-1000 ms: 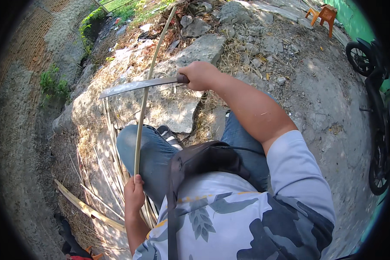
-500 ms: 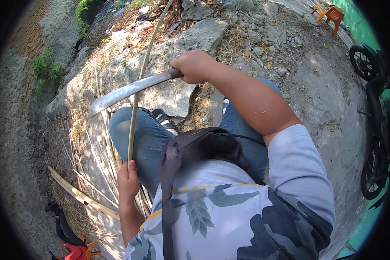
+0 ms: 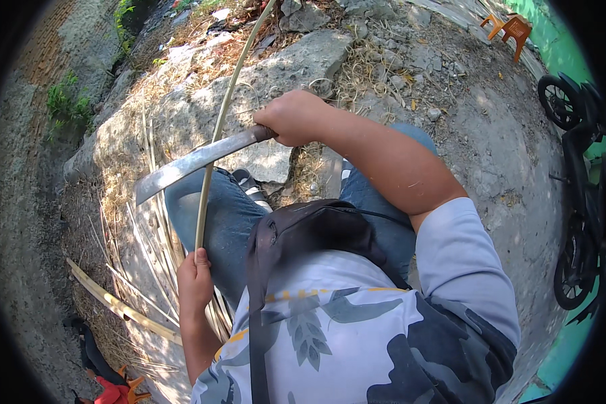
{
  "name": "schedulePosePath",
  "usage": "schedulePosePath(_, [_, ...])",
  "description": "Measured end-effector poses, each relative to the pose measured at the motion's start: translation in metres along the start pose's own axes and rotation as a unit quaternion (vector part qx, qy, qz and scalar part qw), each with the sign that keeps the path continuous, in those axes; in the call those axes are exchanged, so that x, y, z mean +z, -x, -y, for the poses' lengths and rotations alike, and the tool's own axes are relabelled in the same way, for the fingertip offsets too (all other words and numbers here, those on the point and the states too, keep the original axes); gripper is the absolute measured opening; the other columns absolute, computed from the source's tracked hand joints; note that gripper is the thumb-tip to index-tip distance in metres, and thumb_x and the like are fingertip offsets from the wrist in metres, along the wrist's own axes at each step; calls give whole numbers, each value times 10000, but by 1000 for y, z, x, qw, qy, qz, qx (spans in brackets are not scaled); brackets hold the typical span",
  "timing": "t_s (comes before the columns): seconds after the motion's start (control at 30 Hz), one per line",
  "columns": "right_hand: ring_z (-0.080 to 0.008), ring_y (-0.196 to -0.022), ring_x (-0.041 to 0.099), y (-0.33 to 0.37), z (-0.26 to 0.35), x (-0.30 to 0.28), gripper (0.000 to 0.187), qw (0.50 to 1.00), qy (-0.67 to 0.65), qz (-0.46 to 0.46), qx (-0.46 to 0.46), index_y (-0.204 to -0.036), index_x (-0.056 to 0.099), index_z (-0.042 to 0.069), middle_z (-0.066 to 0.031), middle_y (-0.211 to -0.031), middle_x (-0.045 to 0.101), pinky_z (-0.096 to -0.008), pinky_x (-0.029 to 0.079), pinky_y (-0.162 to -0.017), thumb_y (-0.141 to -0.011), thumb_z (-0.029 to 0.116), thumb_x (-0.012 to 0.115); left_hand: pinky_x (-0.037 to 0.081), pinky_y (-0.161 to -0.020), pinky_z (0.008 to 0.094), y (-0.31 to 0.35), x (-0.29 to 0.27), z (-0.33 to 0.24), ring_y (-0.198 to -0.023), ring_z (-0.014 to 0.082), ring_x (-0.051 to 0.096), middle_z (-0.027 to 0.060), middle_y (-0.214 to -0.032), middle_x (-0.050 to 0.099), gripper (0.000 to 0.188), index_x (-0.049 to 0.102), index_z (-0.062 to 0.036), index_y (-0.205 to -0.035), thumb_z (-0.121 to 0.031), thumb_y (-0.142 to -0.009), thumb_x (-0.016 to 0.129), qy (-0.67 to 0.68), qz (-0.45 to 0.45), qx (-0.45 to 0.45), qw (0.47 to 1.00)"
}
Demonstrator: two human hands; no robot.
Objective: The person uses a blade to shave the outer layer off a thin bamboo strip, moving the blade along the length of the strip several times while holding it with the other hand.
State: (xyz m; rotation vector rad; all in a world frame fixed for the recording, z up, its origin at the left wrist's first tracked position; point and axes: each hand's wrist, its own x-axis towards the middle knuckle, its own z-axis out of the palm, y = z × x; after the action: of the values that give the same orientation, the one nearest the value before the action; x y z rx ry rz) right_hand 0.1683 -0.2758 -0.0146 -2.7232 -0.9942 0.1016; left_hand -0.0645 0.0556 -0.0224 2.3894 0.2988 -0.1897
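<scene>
My left hand [image 3: 195, 279] pinches the near end of a long, thin bamboo strip [image 3: 206, 195]. From there the strip rises across my left knee and on past the top edge of the view. In my right hand [image 3: 295, 118], fingers wrapped round its dark handle, is a machete [image 3: 192, 161] with a broad, worn blade. The blade lies crosswise against the strip, its squared tip pointing left. Several pale bamboo strips [image 3: 156, 236] lie on the ground beside my left leg.
A thicker split bamboo piece [image 3: 124, 310] lies left of my arm. A large stone slab [image 3: 283, 71] is ahead, with shavings around it. A motorcycle [image 3: 576, 195] stands at the right, an orange chair [image 3: 515, 30] at far right. Another person in red [image 3: 111, 390] is at lower left.
My right hand and the machete have moved slightly down and toward me along the strip. The left hand still grips the strip's end, with the view shifted a little.
</scene>
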Motion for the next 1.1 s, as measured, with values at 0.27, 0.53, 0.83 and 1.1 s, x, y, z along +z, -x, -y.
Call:
schedulePosePath(0.27, [-296,-956,711,1,-91,-6,254,967,-73,-60,237,-1095,677,156,-116,-994,721,-453,554,-841,-841,157,674,388,-556,326,1,1,3,-602,126,466,45,-629,520,521,596,7,-802,-422,-1077,487,10,-11,34,999])
schedulePosePath(0.53, [-371,-946,685,11,-80,-3,236,962,-107,-112,224,-1012,670,83,-176,-945,707,-482,536,-810,-782,140,664,401,-601,307,-3,-6,6,-643,123,480,28,-671,529,538,600,-6,-797,-444,-1079,468,27,29,-2,999])
schedulePosePath(0.83, [-336,-861,714,0,11,-1,200,1000,15,2,13,-974,653,137,-112,-879,713,-490,559,-735,-784,185,693,402,-581,344,-1,-2,4,-611,154,483,68,-645,537,534,592,12,-803,-428,-1080,471,-21,5,4,1000])
schedulePosePath(1.1, [-354,-889,704,1,-68,6,208,971,-110,-81,196,-988,645,89,-156,-897,708,-494,550,-776,-787,141,659,382,-542,383,2,3,1,-562,195,484,107,-600,522,525,577,20,-791,-405,-1081,472,-63,-24,53,996])
